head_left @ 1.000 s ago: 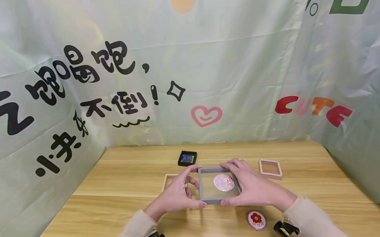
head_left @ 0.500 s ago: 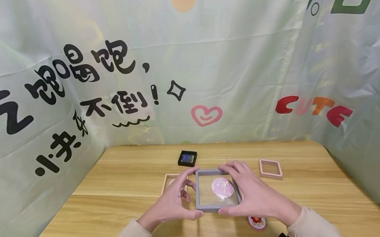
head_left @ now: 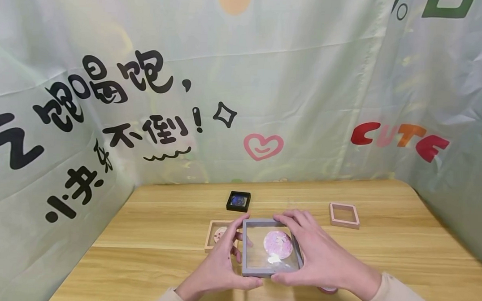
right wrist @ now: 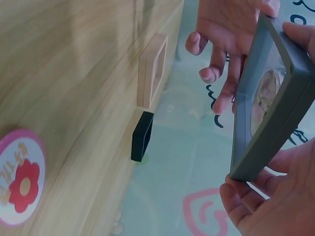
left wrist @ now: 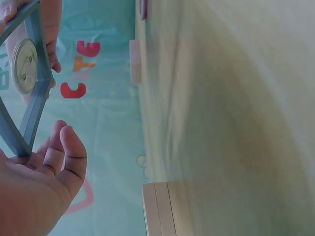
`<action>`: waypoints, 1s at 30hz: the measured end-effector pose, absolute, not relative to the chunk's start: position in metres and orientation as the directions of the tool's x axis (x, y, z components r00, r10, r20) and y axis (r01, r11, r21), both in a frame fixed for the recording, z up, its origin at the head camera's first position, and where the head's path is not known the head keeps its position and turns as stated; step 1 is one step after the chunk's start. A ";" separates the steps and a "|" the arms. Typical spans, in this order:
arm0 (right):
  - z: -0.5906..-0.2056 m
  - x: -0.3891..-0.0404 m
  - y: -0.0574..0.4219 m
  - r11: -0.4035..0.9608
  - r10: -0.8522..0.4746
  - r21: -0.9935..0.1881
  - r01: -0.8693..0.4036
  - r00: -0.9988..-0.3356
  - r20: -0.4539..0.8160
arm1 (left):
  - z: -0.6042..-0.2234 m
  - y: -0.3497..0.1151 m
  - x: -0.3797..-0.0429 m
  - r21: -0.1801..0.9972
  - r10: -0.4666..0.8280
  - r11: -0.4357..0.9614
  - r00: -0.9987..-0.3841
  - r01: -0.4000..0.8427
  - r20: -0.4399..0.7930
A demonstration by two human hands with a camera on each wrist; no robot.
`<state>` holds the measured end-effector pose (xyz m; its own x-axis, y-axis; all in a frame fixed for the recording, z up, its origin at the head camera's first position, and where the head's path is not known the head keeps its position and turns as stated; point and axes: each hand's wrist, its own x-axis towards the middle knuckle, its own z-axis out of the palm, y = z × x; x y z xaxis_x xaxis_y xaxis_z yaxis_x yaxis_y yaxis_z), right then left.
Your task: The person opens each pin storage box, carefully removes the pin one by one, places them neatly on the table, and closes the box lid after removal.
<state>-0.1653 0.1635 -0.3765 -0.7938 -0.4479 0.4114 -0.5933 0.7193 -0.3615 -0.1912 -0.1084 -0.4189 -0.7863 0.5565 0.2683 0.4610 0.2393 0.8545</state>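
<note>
As a pale wood-grain tabletop [head_left: 151, 259] is being overhung, by the left hand [head_left: 221, 263] at nine o'clock and right hand [head_left: 317, 250] at three a square, grey, clear-paned frame [head_left: 256, 272] is being gripped; should grips be slackening, its round pink badge [head_left: 278, 244] could be getting jolted.

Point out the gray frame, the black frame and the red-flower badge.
Gray frame [head_left: 256, 272], head view: bottom rim.
Black frame [head_left: 237, 208], head view: front wall.
Red-flower badge [right wrist: 24, 186], right wrist view: flower's center.
</note>
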 end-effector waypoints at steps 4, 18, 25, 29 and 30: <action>-0.377 -0.162 0.161 0.721 -0.425 -0.384 -0.577 -0.806 0.413 | -0.418 -0.108 -0.189 0.881 0.533 0.240 -0.813 0.409 0.233; -0.374 -0.156 0.155 0.724 -0.396 -0.414 -0.551 -0.824 0.405 | -0.419 -0.109 -0.186 0.903 0.545 0.168 -0.801 0.395 0.249; -0.372 -0.154 0.154 0.720 -0.392 -0.433 -0.542 -0.833 0.391 | -0.419 -0.109 -0.185 0.911 0.575 0.048 -0.757 0.409 0.309; -0.370 -0.152 0.153 0.717 -0.393 -0.434 -0.546 -0.831 0.395 | -0.417 -0.109 -0.183 0.916 0.575 0.017 -0.753 0.401 0.319; -0.369 -0.152 0.153 0.716 -0.393 -0.435 -0.547 -0.830 0.396 | -0.417 -0.109 -0.182 0.916 0.574 0.013 -0.753 0.401 0.321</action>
<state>-0.1520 0.1526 -0.3691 -0.8298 -0.3934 0.3958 -0.5466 0.7159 -0.4345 -0.1824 -0.1089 -0.4167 -0.7531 0.5742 0.3212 0.4007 0.0132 0.9161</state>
